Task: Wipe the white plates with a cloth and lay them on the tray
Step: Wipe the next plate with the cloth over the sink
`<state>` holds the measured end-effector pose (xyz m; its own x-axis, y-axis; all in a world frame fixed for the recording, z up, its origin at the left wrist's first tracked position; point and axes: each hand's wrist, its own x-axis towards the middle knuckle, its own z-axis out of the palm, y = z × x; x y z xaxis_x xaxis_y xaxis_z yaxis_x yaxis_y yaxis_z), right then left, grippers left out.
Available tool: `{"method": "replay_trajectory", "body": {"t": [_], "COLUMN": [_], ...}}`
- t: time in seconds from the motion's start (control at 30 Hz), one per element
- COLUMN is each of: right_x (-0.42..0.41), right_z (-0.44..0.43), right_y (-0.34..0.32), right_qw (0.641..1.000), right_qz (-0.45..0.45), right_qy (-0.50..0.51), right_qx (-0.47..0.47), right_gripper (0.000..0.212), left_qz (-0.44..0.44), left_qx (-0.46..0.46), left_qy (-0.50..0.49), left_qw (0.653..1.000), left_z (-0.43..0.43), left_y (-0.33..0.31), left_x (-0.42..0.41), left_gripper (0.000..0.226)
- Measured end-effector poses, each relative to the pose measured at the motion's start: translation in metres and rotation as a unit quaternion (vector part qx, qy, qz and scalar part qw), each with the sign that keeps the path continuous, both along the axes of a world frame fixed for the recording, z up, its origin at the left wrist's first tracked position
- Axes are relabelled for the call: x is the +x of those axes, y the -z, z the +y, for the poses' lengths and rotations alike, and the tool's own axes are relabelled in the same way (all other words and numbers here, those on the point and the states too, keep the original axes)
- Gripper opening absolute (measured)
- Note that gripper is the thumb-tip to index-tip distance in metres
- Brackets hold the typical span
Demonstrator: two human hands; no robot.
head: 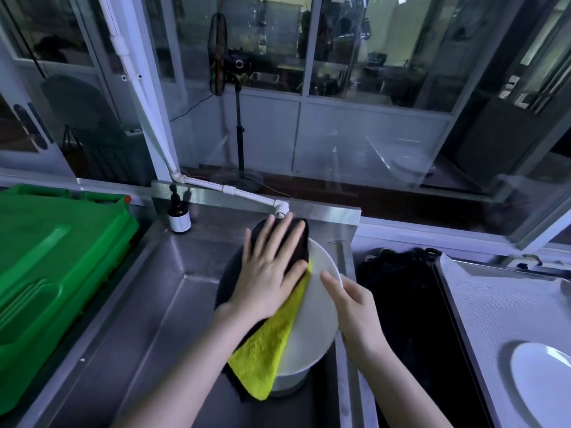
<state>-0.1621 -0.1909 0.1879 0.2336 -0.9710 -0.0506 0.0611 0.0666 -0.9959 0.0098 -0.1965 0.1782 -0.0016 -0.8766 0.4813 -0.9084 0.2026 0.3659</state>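
Head view: the person's left hand (272, 270) lies flat with the fingers spread, pressing a yellow-and-dark cloth (265, 350) onto the white plate (315, 307). The right hand (349, 301) is clamped on the plate's right rim, thumb on top. The plate sits tilted over the steel sink (139, 304), not on the tray (494, 304) yet. A second white plate (543, 378) already lies on the tray, over to the right.

What could go wrong: only that one rim grip steadies the plate, so a hard push from the flat hand might lever it loose and drop it into the sink. The white tap (279, 210) is also just beyond the left fingertips, so a long wipe stroke could knock it.

Writing-wise, the brown pump bottle (178, 216) has a pale label, but it's too small to read.
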Motion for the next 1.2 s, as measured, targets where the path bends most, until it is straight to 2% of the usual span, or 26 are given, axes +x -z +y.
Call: {"method": "replay_trajectory", "body": {"t": [0.07,0.13,0.2,0.27,0.33,0.43,0.53,0.63,0.73,0.87,0.97,1.03,1.1,1.2], "right_x": [-0.008,-0.011,-0.01,-0.006,-0.002,0.003,0.001,-0.007,-0.008,-0.011,0.0,0.007,0.003,-0.011], "right_z": [-0.004,-0.013,-0.025,-0.031,-0.032,-0.032,-0.039,-0.043,-0.042,-0.042,-0.039,-0.035,-0.036,-0.043], "right_y": [-0.007,-0.014,-0.018,-0.021,-0.022,-0.023,-0.03,-0.032,-0.029,-0.034,-0.044,-0.043,-0.04,-0.033], "right_qw": [0.998,0.992,0.982,0.967,0.954,0.929,0.925,0.953,0.975,0.959,0.918,0.899,0.91,0.943], "right_qz": [0.049,0.094,0.153,0.215,0.248,0.297,0.298,0.217,0.143,0.206,0.3,0.319,0.306,0.256], "right_qy": [-0.025,-0.01,0.004,0.006,-0.013,-0.047,-0.031,0.055,0.103,0.037,-0.048,-0.085,-0.067,0.018], "right_qx": [-0.044,-0.08,-0.108,-0.133,-0.168,-0.215,-0.233,-0.203,-0.139,-0.189,-0.254,-0.288,-0.273,-0.211], "right_gripper": [0.031,0.027,0.034,0.043,0.041,0.034,0.037,0.046,0.049,0.05,0.036,0.029,0.025,0.042], "left_qz": [0.042,0.161,0.261,0.31,0.318,0.268,0.282,0.384,0.407,0.376,0.316,0.273,0.285,0.38], "left_qx": [-0.011,0.018,0.054,0.065,0.07,0.113,0.129,0.052,0.021,0.076,0.113,0.112,0.127,0.141], "left_qy": [-0.027,-0.034,-0.024,0.003,0.029,0.073,0.097,0.015,-0.052,-0.007,0.034,0.059,0.081,0.095], "left_qw": [0.999,0.986,0.964,0.948,0.945,0.954,0.946,0.922,0.912,0.923,0.941,0.954,0.947,0.909], "left_z": [-0.004,-0.004,-0.004,-0.001,0.001,0.001,0.003,0.01,0.012,0.009,0.005,0.003,0.005,0.016], "left_y": [-0.007,-0.012,-0.011,-0.01,-0.01,-0.02,-0.028,-0.024,-0.02,-0.029,-0.034,-0.034,-0.032,-0.024], "left_x": [0.018,0.031,0.038,0.037,0.034,0.036,0.042,0.042,0.04,0.046,0.038,0.031,0.035,0.048], "left_gripper": [0.055,0.04,0.031,0.028,0.026,0.027,0.022,0.018,0.038,0.026,0.03,0.025,0.024,0.038]}}
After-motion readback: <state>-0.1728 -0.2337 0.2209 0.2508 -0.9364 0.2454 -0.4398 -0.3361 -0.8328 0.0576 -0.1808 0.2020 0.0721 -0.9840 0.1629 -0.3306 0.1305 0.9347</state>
